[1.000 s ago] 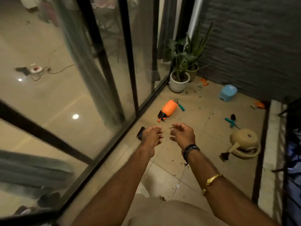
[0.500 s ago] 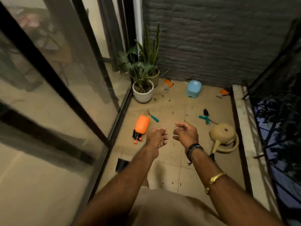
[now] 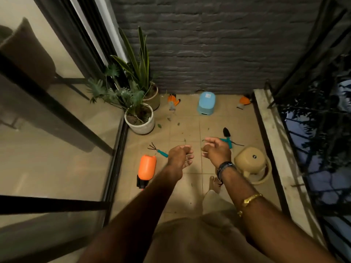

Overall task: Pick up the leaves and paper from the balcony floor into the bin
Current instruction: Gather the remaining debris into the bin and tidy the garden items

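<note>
The left hand (image 3: 179,158) and right hand (image 3: 216,151) are held at frame centre, fingers loosely curled, nothing gripped. Leaves (image 3: 159,126) are scattered above them.

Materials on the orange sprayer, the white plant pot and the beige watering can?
orange sprayer: likely plastic, smooth with a soft sheen, saturated uniform colour, black pump head.
white plant pot: probably glazed ceramic, given the thick rim and slight gloss; plastic not ruled out.
beige watering can: likely moulded plastic, matte, one even colour throughout.
</note>
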`<action>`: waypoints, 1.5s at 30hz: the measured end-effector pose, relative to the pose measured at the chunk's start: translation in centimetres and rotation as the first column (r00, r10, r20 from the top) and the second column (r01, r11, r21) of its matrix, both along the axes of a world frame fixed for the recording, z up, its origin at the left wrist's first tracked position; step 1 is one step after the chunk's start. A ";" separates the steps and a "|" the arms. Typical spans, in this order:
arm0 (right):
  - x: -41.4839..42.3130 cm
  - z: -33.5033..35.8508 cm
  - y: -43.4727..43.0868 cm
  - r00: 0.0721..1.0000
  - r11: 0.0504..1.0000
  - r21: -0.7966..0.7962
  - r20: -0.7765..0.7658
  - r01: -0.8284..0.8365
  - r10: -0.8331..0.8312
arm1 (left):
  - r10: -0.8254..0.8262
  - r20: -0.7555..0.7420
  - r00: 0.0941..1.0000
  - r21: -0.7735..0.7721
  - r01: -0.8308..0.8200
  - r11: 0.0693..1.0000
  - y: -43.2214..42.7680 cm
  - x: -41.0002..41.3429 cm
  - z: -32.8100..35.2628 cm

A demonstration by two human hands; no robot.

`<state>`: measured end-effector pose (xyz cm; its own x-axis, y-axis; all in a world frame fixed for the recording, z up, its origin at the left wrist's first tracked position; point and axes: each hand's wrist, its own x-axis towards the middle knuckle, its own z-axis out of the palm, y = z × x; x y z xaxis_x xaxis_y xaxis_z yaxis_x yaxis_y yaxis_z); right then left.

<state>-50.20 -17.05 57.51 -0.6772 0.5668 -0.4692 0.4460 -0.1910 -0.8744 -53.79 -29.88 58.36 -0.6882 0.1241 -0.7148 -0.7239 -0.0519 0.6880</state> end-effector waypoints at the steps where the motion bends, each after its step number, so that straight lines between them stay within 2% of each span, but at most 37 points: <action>1: -1.8 -0.3 1.7 1.000 1.000 0.000 0.007 -0.014 0.014 | 0.015 0.007 1.000 -0.010 -0.015 1.000 1.5 -1.6 -0.2; 8: -14.5 1.1 11.1 0.980 0.980 -0.003 0.037 -0.197 0.197 | 0.202 0.075 0.976 0.050 -0.206 0.977 9.9 -11.8 1.2; 16: -29.1 -1.2 14.5 0.883 0.888 0.043 0.135 -0.458 0.449 | 0.395 0.102 0.913 0.053 -0.401 0.915 13.5 -23.7 -0.8; 22: -37.9 -2.5 14.3 0.842 0.853 0.007 0.162 -0.522 0.514 | 0.448 0.168 0.878 0.037 -0.460 0.887 14.3 -31.4 -3.0; 30: -48.6 -6.2 15.5 0.779 0.796 -0.007 0.198 -0.606 0.595 | 0.592 0.238 0.770 -0.025 -0.604 0.797 16.3 -39.7 -7.4; 34: -54.6 -11.7 16.5 0.712 0.737 -0.027 0.237 -0.676 0.662 | 0.674 0.238 0.699 -0.053 -0.683 0.728 18.8 -43.3 -12.6; 37: -58.8 -18.1 17.4 0.647 0.669 0.005 0.264 -0.743 0.716 | 0.761 0.248 0.600 -0.081 -0.769 0.634 21.1 -46.3 -18.3; 42: -64.1 -33.5 18.8 0.485 0.491 0.066 0.307 -0.869 0.818 | 0.881 0.262 0.393 -0.157 -0.884 0.441 24.1 -51.9 -31.8; 45: -65.8 -43.6 19.0 0.380 0.381 0.065 0.337 -0.922 0.861 | 0.911 0.265 0.317 -0.189 -0.909 0.372 25.1 -54.1 -41.3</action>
<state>-116.04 1.97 13.88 -0.7456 -0.2097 -0.6325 0.4094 0.6048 -0.6831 -107.91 -4.76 17.09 -0.1383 -0.4515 -0.8815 -0.3684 -0.8027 0.4689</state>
